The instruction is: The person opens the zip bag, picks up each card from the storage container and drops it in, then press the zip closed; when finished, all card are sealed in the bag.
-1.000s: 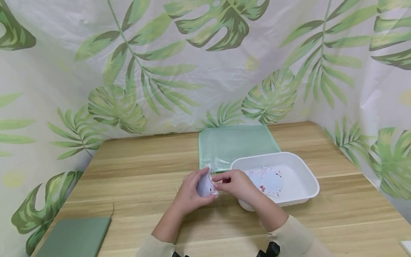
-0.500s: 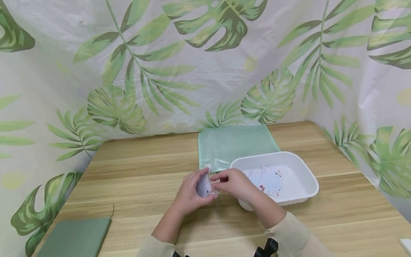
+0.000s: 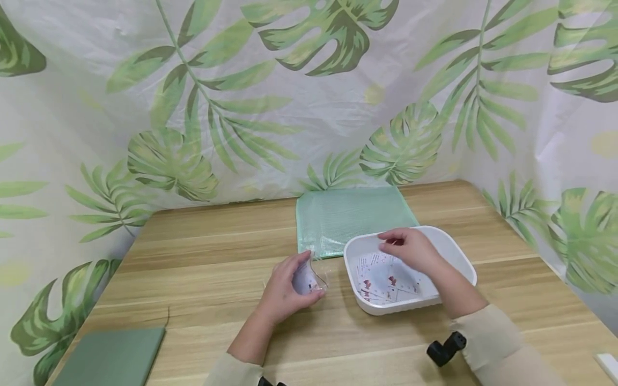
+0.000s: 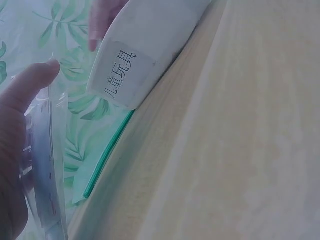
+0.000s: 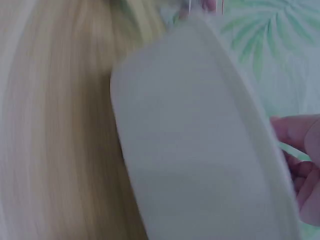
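A clear plastic bag (image 3: 308,279) with small printed cards inside is gripped between the thumb and fingers of my left hand (image 3: 282,292). Its mouth bows open toward the right, and the left wrist view shows the clear film of the bag (image 4: 47,170) beside the thumb. My right hand (image 3: 412,251) is over the white plastic tub (image 3: 461,262), its fingers loosely bent and thumb and forefinger slightly apart, nothing seen between them. Several white cards (image 3: 405,281) with small red prints lie spread in the tub. From the side, the right hand (image 5: 305,170) shows just past the rim.
Behind the tub lies a flat green mesh pouch (image 3: 354,214). A dark green board (image 3: 111,356) is at the table's front left, and a white object (image 3: 608,365) at the right edge. A leaf-print curtain (image 3: 270,107) rises behind the wooden table (image 3: 217,236).
My right hand has left the bag and moved right, over the tub. The left hand keeps its hold on the bag in nearly the same place.
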The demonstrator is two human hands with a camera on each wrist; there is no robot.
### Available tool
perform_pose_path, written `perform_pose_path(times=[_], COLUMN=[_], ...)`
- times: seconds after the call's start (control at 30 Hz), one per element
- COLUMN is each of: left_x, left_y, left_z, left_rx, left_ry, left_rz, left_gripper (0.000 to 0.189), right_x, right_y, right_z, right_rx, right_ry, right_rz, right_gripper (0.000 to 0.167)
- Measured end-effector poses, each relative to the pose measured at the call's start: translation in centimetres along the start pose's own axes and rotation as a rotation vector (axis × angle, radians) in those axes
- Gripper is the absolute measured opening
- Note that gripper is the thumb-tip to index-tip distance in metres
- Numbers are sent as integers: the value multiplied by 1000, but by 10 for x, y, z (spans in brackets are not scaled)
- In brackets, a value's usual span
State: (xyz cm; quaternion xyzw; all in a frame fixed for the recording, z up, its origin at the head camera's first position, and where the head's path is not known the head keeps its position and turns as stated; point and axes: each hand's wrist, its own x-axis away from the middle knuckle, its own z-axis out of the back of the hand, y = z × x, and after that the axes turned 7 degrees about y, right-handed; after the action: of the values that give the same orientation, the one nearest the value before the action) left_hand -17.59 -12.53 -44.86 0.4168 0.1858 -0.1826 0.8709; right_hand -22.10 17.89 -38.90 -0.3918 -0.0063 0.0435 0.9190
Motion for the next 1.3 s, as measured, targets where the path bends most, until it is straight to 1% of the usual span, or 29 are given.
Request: perform_pose_path(times=[0.13, 0.27, 0.37, 0.57, 0.63, 0.77, 0.87, 1.03, 1.1, 1.2, 1.3], left_x=[0, 0, 1, 1, 1, 0, 0, 1, 1, 1, 1], left_y=[1, 1, 1, 1, 1, 3, 3, 2, 1, 2, 2], left_z=[1, 0, 0, 0, 0, 0, 0, 1, 0, 1, 1], left_rx=[6, -2, -2, -3, -2, 12, 12, 14, 17, 23, 24], left_ry=[0, -1, -3, -4, -3, -2, -2, -5, -6, -6, -5], left_rz=[13, 23, 27, 23, 24, 31, 33, 37, 38, 36, 35], left_gripper=[82, 82, 82, 82, 82, 82, 82, 82, 82, 82, 82], right_x=[-6, -6, -7, -7, -7, -9, -9, -6, -5, -2, 0], right_y=[26, 42, 48, 59, 62, 63, 61, 57, 55, 50, 46], right_z=[14, 17, 15, 10, 9, 8, 8, 12, 16, 25, 36], right_rx=[135, 172, 174, 242, 265, 296, 292, 226, 213, 185, 146], right_ry=[-34, -69, -70, -80, -85, -80, -71, -40, -34, -47, -71], right_rz=[-61, -88, -98, -104, -104, -93, -97, -120, -120, -125, -128], right_gripper=[39, 42, 45, 56, 58, 56, 48, 24, 17, 16, 21])
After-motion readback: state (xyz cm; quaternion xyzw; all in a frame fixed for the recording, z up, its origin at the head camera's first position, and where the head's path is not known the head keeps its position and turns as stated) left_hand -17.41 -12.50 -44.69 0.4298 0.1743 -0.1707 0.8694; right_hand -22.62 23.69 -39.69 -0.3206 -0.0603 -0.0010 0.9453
